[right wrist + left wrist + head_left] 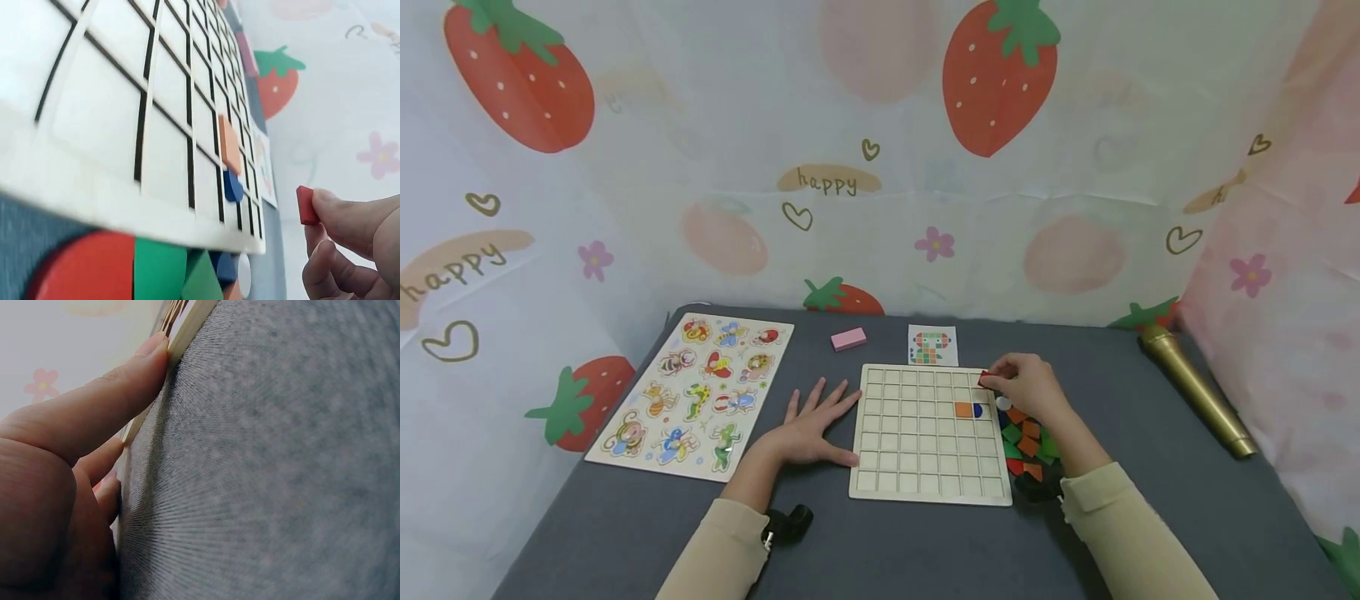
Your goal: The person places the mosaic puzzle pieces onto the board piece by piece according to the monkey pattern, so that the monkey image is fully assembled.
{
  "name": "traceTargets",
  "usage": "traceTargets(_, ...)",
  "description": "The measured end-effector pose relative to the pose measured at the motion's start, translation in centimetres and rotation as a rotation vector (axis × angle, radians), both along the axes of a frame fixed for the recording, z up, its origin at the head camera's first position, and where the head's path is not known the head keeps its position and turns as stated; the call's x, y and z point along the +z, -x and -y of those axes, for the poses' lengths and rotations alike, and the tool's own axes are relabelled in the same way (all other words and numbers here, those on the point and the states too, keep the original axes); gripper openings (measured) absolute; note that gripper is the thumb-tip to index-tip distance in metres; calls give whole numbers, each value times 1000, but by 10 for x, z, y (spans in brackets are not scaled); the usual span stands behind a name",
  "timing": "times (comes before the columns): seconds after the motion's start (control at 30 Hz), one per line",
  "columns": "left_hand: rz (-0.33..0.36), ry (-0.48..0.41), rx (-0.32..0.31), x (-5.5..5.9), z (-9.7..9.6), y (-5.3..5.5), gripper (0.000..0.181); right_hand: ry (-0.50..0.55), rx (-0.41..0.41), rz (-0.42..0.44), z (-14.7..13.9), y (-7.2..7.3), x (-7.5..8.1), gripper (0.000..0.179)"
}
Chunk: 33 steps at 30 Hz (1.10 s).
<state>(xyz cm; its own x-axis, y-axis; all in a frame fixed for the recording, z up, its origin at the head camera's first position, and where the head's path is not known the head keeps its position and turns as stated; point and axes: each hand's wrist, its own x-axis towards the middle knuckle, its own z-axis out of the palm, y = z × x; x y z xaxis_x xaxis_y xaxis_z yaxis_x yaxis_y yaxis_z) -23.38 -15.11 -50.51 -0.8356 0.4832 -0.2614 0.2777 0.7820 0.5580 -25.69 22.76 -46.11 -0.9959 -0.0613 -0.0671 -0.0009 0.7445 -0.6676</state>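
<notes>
A pale wooden grid board [910, 457] lies flat in front of me. My left hand [805, 433] has its fingers spread, with the thumb and a fingertip at the board's left edge; the left wrist view shows the thumb [119, 394] against that edge. Between thumb and finger my right hand [1030, 387] pinches a small red piece [306, 205], over the board's far right corner in the head view. An orange square [963, 410] and a blue half-round piece [977, 410] sit side by side in cells near the right edge.
Loose coloured pieces [1028, 447] lie in a pile right of the board, partly under the right wrist. Behind the board are a patterned card [933, 333] and a pink block [848, 338]. An insect picture board [707, 433] lies left, a gold microphone [1198, 392] far right.
</notes>
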Motion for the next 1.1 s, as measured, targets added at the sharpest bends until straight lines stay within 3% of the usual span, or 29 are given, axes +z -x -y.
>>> traceTargets(0.17,3,-10,3,-1,-1,0,106,13,36,-14,9,3,-6,19)
traceTargets(0.63,4,-1,2,-1,-2,1,106,3,48,48,24,15,-27,15)
traceTargets(1.1,-6,-7,-8,0,-3,1,107,-102,86,50,30,12,-24,15)
